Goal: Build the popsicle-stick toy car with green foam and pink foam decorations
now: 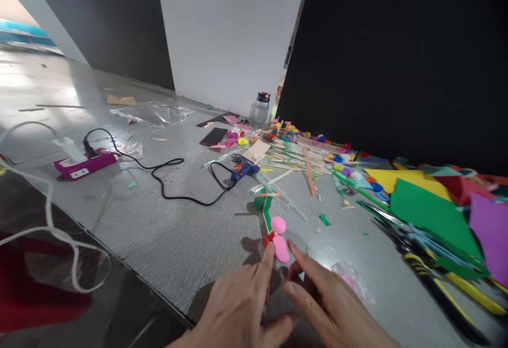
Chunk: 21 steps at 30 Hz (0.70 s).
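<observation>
A small craft figure lies on the grey table before me. It has a pink oval piece (281, 249), a pink round piece (278, 225), a red piece (269, 239) and a bent green strip (266, 214) with a thin stick along it. My left hand (242, 298) has its index finger stretched out, the tip touching the figure by the red piece; its thumb is spread away. At the oval's right edge is the index fingertip of my right hand (323, 290), thumb and finger apart. Whether that fingertip touches the oval, I cannot tell.
Beyond the figure lies a blue glue gun (245, 170), its black cord (170, 197) trailing left near a purple power strip (85, 165). Scissors (391, 218) and pliers (436, 290) lie right, beside green foam sheets (431, 218). Wooden sticks (297, 155) and a bottle (261, 109) stand farther back.
</observation>
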Tool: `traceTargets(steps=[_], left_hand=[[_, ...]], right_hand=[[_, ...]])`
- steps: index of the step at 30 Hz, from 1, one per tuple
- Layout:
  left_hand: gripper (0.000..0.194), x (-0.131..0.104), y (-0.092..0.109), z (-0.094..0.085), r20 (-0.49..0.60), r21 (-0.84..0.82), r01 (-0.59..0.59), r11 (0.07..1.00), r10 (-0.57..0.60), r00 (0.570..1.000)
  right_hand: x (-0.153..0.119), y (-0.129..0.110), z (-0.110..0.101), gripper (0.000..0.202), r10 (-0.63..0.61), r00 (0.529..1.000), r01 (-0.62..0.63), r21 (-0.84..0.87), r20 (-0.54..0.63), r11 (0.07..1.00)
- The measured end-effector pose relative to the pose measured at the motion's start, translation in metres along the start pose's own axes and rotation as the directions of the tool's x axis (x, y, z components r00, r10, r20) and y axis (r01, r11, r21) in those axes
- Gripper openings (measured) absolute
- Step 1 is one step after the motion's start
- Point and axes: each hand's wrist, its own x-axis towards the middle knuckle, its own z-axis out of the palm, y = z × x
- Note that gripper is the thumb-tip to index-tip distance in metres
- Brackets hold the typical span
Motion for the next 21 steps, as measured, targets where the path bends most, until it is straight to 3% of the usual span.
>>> traceTargets(steps=[9, 16, 21], left_hand=[[0.084, 0.001, 0.001, -0.008, 0.049, 0.012, 0.073, 0.997, -0.073, 0.996], [0.083, 0.002, -0.005, -0.007, -0.011, 0.009, 0.058, 0.998, -0.058, 0.998], [0.08, 0.001, -0.007, -0.002, -0.032, 0.036, 0.025, 0.999, -0.024, 0.999]], right_hand=[[-0.003, 0.004, 0.0, 0.045, -0.042, 0.997, 0.038, -0.054, -0.072, 0.998], [-0.002, 0.009, 0.002, 0.05, -0.03, 1.0, 0.031, -0.165, 0.007, 0.986], [-0.001, 0.006, 0.002, 0.05, -0.023, 0.999, 0.026, -0.145, 0.023, 0.989]])
